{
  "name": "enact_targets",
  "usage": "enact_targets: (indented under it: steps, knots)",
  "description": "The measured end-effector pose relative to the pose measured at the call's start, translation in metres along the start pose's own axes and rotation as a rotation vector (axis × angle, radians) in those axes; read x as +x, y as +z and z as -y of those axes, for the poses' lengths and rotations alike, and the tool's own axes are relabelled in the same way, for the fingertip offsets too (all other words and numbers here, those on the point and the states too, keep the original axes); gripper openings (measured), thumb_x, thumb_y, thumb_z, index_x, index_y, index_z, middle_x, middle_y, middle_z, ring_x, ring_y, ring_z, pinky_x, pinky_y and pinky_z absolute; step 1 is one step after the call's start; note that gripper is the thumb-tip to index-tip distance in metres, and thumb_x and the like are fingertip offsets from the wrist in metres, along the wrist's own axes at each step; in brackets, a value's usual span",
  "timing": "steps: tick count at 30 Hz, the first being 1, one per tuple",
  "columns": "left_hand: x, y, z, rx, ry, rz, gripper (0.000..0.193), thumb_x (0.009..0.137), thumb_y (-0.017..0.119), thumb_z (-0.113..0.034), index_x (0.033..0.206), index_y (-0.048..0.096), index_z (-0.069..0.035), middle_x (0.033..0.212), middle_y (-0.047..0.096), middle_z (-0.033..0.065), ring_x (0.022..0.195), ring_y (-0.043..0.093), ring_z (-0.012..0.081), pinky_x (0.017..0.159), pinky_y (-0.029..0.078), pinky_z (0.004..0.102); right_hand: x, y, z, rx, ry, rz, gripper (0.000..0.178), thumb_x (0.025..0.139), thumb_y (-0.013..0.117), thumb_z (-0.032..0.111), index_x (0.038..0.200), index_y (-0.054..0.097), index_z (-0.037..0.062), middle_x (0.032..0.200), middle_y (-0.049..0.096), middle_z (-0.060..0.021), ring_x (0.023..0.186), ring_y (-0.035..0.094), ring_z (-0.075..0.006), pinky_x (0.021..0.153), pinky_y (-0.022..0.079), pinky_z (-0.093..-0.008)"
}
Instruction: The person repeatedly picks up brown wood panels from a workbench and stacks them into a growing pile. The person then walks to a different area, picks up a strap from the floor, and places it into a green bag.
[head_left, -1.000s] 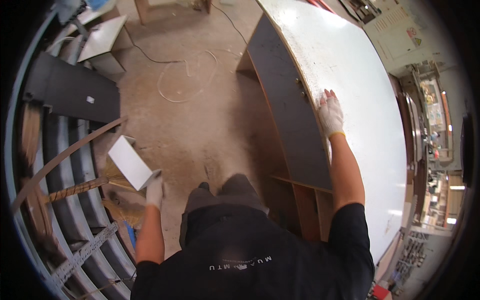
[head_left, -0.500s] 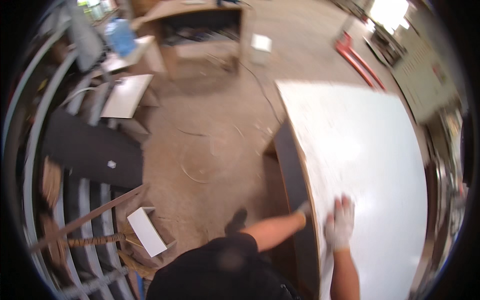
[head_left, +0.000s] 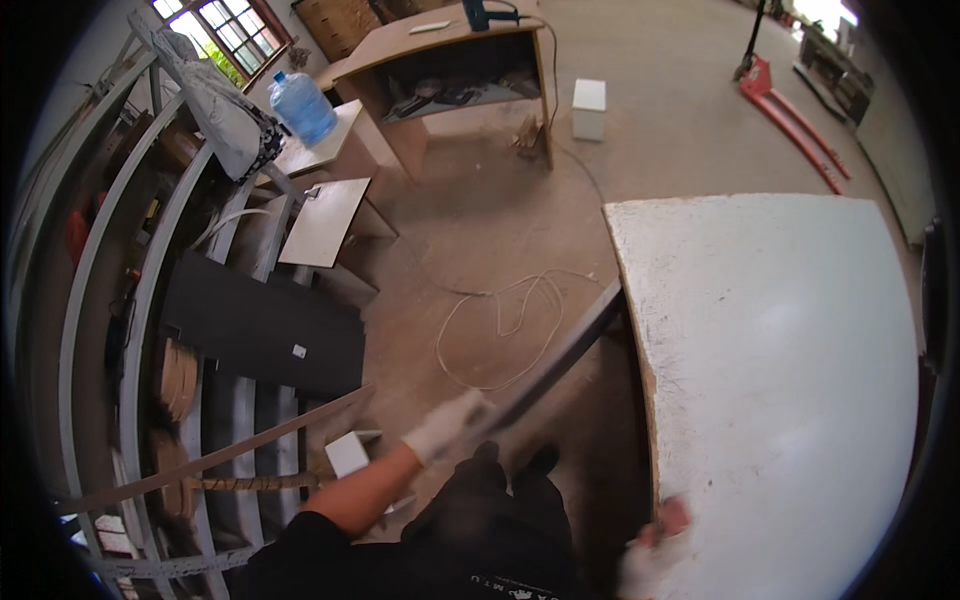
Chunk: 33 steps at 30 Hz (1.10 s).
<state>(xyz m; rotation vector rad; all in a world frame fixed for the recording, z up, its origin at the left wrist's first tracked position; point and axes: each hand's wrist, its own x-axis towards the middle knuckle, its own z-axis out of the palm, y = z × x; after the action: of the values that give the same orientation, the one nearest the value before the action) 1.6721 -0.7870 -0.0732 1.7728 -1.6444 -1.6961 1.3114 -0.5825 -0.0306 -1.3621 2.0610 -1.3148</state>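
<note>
A large white tabletop (head_left: 780, 380) with a chipped, worn left edge fills the right side, standing well above the floor. From under that edge a long dark grey panel (head_left: 565, 365), seen nearly edge-on, slants toward me. My left hand (head_left: 447, 424), in a whitish work glove, closes around the panel's near end. At the tabletop's near left edge is my right hand (head_left: 657, 552), gloved with reddish fingertips showing. Motion smears it, so its finger posture is unclear.
At left stands a grey metal rack (head_left: 165, 260) with a dark board (head_left: 270, 325) leaning on it. A cable (head_left: 440, 345) loops across the floor. Farther off are a wooden desk (head_left: 450, 45), a blue water bottle (head_left: 303, 108), a white box (head_left: 589, 110) and red pallet-jack forks (head_left: 795, 125).
My left hand has moved left from beside the tabletop, and the dark panel now slants outward. My right hand has shifted from flat on the white surface to its near left edge. The view has shifted.
</note>
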Motion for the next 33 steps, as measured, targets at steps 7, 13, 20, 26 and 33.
enact_targets:
  steps: [7,13,20,26,33]
  knots:
    - [0.044,-0.081,-0.119,0.724,-0.082,-0.192,0.054,0.089,0.072,-0.051,0.124,0.067,-0.01,0.107,0.074,0.0227,0.104,0.071,0.0415,0.092,0.055,0.0476,-0.015,0.151,-0.036,0.1,0.247,0.501,0.022,0.095,0.066,0.01,0.115,0.07,0.0005,0.122,0.071,-0.0181,0.117,0.067,-0.0322,0.105,0.049,-0.0401]
    - [0.071,-0.062,-0.134,0.887,-0.144,-0.378,0.043,0.09,0.073,-0.046,0.115,0.068,-0.012,0.094,0.076,0.0178,0.09,0.073,0.0398,0.081,0.057,0.0503,0.002,0.176,-0.118,-0.084,0.431,0.518,0.03,0.097,0.065,0.015,0.123,0.066,-0.0008,0.129,0.067,-0.0179,0.122,0.064,-0.0304,0.107,0.047,-0.0399]
    - [0.069,-0.065,-0.119,0.853,0.006,-0.421,0.037,0.091,0.072,-0.043,0.114,0.069,-0.014,0.088,0.075,0.0159,0.084,0.073,0.0408,0.078,0.058,0.0506,0.012,0.179,-0.134,-0.114,0.488,0.566,0.04,0.1,0.063,0.022,0.132,0.061,-0.0022,0.137,0.063,-0.0176,0.127,0.059,-0.0284,0.109,0.045,-0.0396]
    - [0.073,-0.072,-0.112,0.832,0.064,-0.443,0.03,0.086,0.08,-0.029,0.107,0.068,-0.011,0.088,0.073,0.0173,0.084,0.073,0.0407,0.073,0.058,0.0483,0.029,0.19,-0.147,-0.093,0.508,0.597,0.049,0.103,0.062,0.027,0.14,0.057,-0.0034,0.144,0.059,-0.0174,0.132,0.055,-0.0267,0.111,0.044,-0.0394]
    - [0.107,-0.109,-0.073,0.87,0.648,-0.686,0.044,0.086,0.085,-0.021,0.123,0.068,-0.004,0.113,0.075,0.0149,0.095,0.076,0.0283,0.083,0.058,0.0363,0.079,0.171,-0.21,-1.043,0.242,0.642,0.044,0.103,0.057,0.024,0.144,0.056,0.0062,0.156,0.048,-0.0161,0.145,0.045,-0.0273,0.121,0.036,-0.043]
